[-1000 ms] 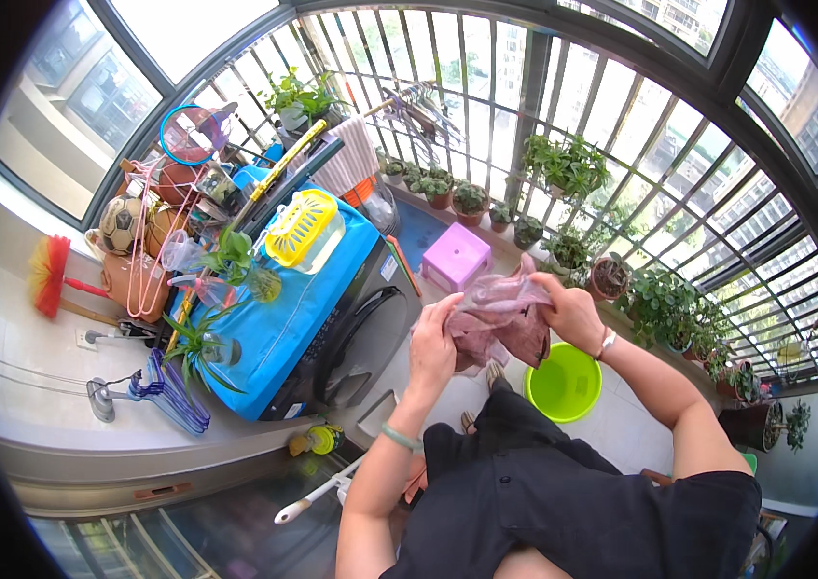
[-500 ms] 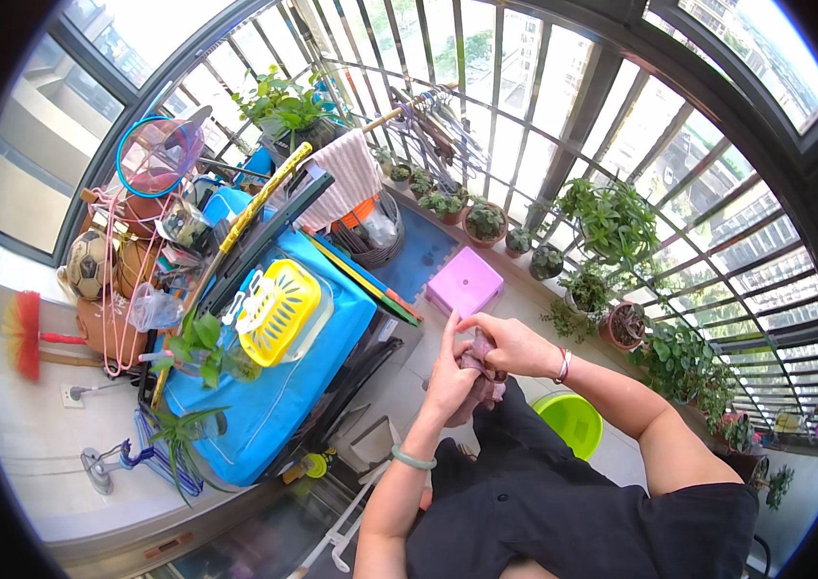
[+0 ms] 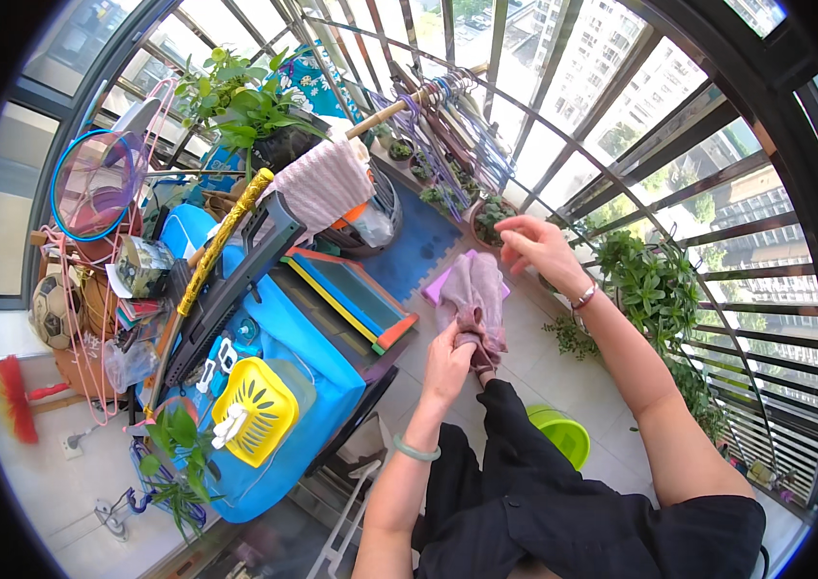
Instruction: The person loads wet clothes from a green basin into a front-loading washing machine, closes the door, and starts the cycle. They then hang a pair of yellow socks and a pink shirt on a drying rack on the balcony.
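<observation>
While seated, the person's left hand (image 3: 448, 365) has fingers clamped on the lower end of a mauve cloth (image 3: 475, 301), mid-frame above the green basin (image 3: 563, 434). Farther right, right hand (image 3: 539, 246): fingers loosely curled, apart, just beside the cloth's top.

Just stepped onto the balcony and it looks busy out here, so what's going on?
A person in black clothing is handling a mauve cloth. The left hand grips its lower end, while the right hand is raised just above its top edge with the fingers pinched, near the clothes hangers on a pole. A green basin sits on the floor by the person's leg, and a pink stool shows behind the cloth.
</observation>
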Motion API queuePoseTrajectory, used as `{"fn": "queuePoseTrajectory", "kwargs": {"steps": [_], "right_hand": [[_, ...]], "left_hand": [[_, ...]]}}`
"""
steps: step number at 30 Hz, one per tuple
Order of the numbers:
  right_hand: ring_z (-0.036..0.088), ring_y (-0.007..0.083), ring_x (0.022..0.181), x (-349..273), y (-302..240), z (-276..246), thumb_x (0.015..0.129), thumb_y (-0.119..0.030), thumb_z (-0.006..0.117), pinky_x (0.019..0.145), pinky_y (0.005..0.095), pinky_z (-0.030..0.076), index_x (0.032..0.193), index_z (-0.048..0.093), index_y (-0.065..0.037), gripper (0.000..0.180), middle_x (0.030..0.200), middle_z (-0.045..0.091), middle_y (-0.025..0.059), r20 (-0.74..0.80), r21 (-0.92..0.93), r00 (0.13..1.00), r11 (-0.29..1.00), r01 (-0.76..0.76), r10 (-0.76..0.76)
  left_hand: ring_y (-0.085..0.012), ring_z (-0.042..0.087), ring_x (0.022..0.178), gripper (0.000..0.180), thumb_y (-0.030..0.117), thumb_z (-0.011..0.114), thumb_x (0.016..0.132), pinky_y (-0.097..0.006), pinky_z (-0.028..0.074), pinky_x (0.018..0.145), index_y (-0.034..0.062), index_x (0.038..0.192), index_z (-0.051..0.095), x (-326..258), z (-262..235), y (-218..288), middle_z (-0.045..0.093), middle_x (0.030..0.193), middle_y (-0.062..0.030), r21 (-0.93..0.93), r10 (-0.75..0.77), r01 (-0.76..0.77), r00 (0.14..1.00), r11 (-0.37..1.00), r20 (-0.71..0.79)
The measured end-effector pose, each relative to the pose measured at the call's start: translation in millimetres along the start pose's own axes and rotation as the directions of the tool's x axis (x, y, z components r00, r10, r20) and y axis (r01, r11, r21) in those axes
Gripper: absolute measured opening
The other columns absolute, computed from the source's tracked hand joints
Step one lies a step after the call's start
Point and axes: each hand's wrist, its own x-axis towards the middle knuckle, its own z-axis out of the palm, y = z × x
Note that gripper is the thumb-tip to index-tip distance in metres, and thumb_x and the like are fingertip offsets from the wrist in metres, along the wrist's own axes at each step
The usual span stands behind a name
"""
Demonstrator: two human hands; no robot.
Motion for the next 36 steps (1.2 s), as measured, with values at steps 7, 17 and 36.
{"fn": "queuePoseTrajectory", "kwargs": {"steps": [7,17,36], "right_hand": [[0.060,0.0349,0.102,158,33,12,0.085,-0.032,0.070,0.087,0.0407,0.049,0.130,0.051,-0.005,0.055,0.108,0.064,0.0198,-0.204,-0.705,0.768,0.635,0.314,-0.606],[0.060,0.0374,0.091,210,46,36,0.088,-0.011,0.058,0.079,0.0441,0.050,0.120,0.052,0.001,0.035,0.093,0.067,0.0198,-0.117,-0.810,0.830,0.536,0.238,-0.545],[0.058,0.0305,0.095,207,41,61,0.083,-0.024,0.069,0.081,0.0394,0.048,0.119,0.058,-0.007,0.041,0.099,0.064,0.0102,-0.179,-0.798,0.596,0.470,0.377,-0.783]], "left_hand": [[-0.0188,0.062,0.097,0.045,0.009,0.060,0.086,-0.031,0.047,0.086,0.0006,0.128,0.048,90,19,36,0.065,0.110,-0.0134,0.058,0.188,-0.180,0.954,0.982,-0.234],[-0.0145,0.060,0.096,0.084,0.000,0.063,0.084,-0.028,0.049,0.084,0.0117,0.154,0.018,148,9,58,0.062,0.117,-0.0131,0.143,0.012,0.010,0.988,0.990,-0.152],[-0.0173,0.053,0.115,0.083,-0.010,0.053,0.081,-0.028,0.044,0.097,0.0084,0.154,0.018,155,-11,17,0.049,0.136,-0.0123,-0.124,0.125,-0.148,0.977,0.981,-0.174]]}}
